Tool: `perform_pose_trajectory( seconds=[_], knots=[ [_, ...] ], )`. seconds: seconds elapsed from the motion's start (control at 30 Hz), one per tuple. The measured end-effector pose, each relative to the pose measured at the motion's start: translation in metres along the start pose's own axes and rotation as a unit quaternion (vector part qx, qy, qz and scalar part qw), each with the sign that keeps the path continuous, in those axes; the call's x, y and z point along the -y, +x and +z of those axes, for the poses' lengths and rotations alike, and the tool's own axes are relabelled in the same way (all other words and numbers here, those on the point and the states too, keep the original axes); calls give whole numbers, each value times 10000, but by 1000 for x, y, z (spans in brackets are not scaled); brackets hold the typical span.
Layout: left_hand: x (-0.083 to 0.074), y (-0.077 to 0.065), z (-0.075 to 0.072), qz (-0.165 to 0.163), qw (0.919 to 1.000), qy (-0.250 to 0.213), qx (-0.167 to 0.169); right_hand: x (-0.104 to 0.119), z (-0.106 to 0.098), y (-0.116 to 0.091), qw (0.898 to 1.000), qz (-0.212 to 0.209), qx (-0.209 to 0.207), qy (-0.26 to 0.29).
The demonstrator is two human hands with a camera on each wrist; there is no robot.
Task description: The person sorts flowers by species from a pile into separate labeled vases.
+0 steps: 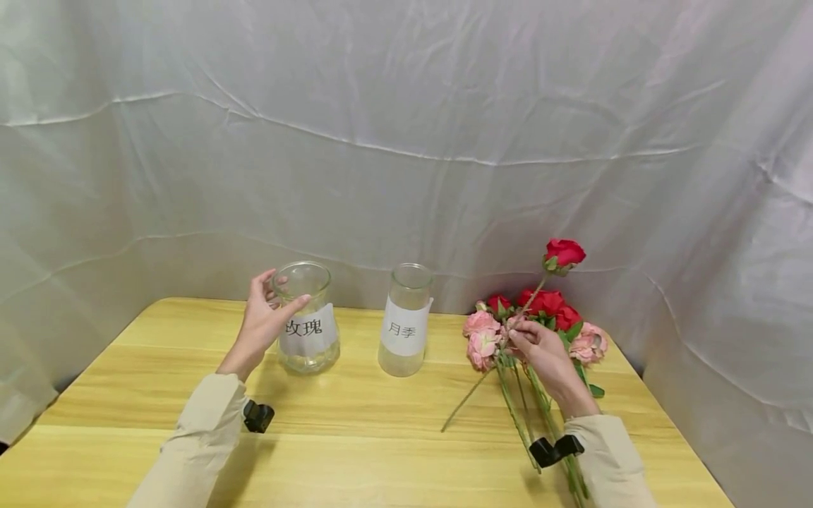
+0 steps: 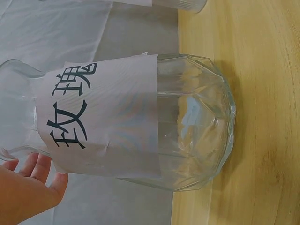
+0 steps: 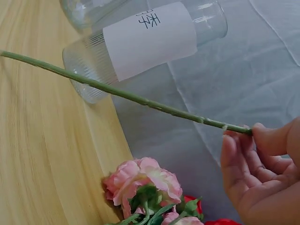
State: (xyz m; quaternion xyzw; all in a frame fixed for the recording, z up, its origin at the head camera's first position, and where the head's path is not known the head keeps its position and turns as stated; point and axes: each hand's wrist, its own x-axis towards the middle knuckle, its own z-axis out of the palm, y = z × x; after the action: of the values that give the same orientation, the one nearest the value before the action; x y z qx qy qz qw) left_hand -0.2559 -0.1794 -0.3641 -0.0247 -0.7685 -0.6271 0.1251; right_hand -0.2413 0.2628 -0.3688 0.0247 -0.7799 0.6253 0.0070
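A wide glass vase [image 1: 309, 356] with a white paper label stands upright at the left of the table; in the left wrist view the vase [image 2: 197, 122] shows its faceted base. My left hand [image 1: 267, 321] holds it near the neck, thumb in front and fingers at the side. My right hand [image 1: 543, 356] pinches the green stem of a red rose [image 1: 564, 254], whose bloom stands above the other flowers. In the right wrist view the stem [image 3: 140, 100] slants from my thumb and fingers; the bloom is out of that view.
A narrow, labelled glass vase [image 1: 401, 363] stands between my hands. Beneath my right hand lie several pink flowers [image 1: 483, 339] and red roses [image 1: 546, 302], their stems [image 1: 511, 402] pointing toward the front edge. A grey curtain [image 1: 406, 141] hangs behind the wooden table [image 1: 356, 437].
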Motion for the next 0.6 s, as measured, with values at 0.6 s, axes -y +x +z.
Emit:
perform_pose_trajectory(
  seconds=[0.6],
  knots=[
    [0, -2, 1, 14, 9999, 96, -92, 11, 11, -1, 9761, -382, -550, 2066]
  ],
)
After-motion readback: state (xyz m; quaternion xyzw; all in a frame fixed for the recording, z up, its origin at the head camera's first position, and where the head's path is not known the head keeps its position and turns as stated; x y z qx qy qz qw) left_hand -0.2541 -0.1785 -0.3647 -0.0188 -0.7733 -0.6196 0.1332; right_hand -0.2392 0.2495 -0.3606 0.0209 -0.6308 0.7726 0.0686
